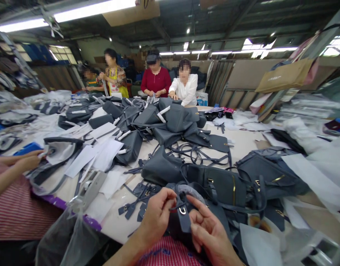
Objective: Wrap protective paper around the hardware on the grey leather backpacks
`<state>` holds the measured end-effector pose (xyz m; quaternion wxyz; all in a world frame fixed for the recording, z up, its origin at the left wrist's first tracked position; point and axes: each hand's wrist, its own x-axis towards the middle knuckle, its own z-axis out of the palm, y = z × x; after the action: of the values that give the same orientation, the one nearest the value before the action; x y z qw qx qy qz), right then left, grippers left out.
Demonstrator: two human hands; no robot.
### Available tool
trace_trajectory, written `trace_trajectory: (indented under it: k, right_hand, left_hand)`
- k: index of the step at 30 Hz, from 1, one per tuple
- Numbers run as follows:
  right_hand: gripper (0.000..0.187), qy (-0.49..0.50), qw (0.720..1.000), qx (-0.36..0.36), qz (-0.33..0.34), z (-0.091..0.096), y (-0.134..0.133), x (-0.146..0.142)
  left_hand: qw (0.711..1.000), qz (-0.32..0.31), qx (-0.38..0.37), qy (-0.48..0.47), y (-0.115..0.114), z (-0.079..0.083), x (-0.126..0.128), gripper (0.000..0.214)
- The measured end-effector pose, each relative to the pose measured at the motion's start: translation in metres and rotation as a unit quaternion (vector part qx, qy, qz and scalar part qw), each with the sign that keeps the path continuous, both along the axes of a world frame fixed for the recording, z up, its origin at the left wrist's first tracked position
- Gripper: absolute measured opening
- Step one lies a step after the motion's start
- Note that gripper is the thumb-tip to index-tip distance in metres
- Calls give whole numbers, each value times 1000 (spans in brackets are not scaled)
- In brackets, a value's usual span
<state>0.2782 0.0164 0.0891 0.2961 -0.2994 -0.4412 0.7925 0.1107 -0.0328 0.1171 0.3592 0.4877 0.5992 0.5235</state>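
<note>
My left hand is closed, its thumb and forefinger pinching a thin dark strap just in front of me. Beside it, my right hand has its forefinger stretched forward, while the thumb and other fingers pinch the lower end of a dark grey leather tag. A shiny metal buckle sits on the tag's upper part. Both pieces lie against a dark grey handbag with a pale lining, close to my lap. Several loose leather tags with small metal fittings lie on the table left of my hands.
Dark grey bags are heaped across the table. Another bag with a gold zip lies beyond my hands. White paper sheets spread leftward. A co-worker's hands work at left; several people stand across the table.
</note>
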Motion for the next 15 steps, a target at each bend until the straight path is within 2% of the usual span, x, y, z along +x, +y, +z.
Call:
trace_trajectory:
  k: [2,6,9,12,15]
  right_hand:
    - [67,-10,1000,4,-8,-3,-3,2]
    - [68,-4,998,23,-56,-4,-2,4]
    - [69,-10,999,27,-35,-4,-2,6]
    - [73,-5,1000,18,9,-8,-7,7]
    - [87,7,1000,-2,30,-13,-15,7]
  left_hand:
    - [999,14,9,43,1,3,-2,16]
    - [998,-44,-26,21,-8,10,-2,11]
    - [996,-57,-20,70,-10,7,0,6]
    - [997,-18,8,75,-1,-2,1,22]
    - [997,37,26,60,10,-9,-1,20]
